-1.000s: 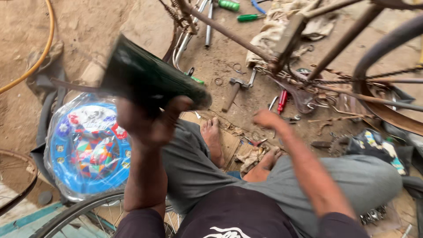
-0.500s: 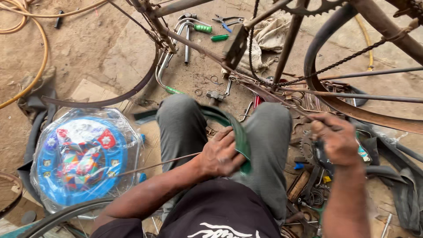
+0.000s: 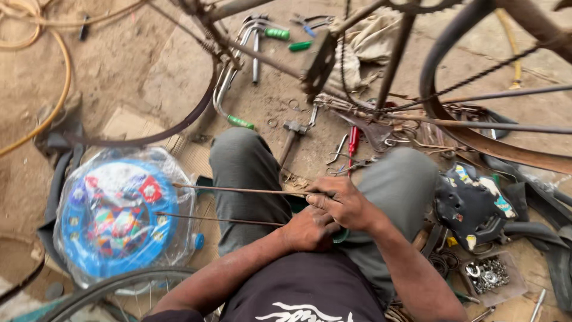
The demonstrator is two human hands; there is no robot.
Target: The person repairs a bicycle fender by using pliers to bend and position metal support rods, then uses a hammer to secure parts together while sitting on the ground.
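Your right hand (image 3: 342,203) has its fingers closed on a thin rusty spoke (image 3: 238,191), and your left hand (image 3: 307,229) is clamped on a second spoke (image 3: 217,219) below it. Both spokes run left over your lap, with tips free above the blue toy (image 3: 113,220). Far ahead, a hammer (image 3: 291,136) lies on the dirt, under the bicycle frame (image 3: 476,95).

Your trousers (image 3: 244,173) are grey-green and your shirt (image 3: 304,295) is black with a white print. The rods (image 3: 238,191) you hold are rusty brown. Beside you, the plastic-wrapped toy (image 3: 116,217) is blue with multicoloured patches; the tool grips (image 3: 277,34) are green.
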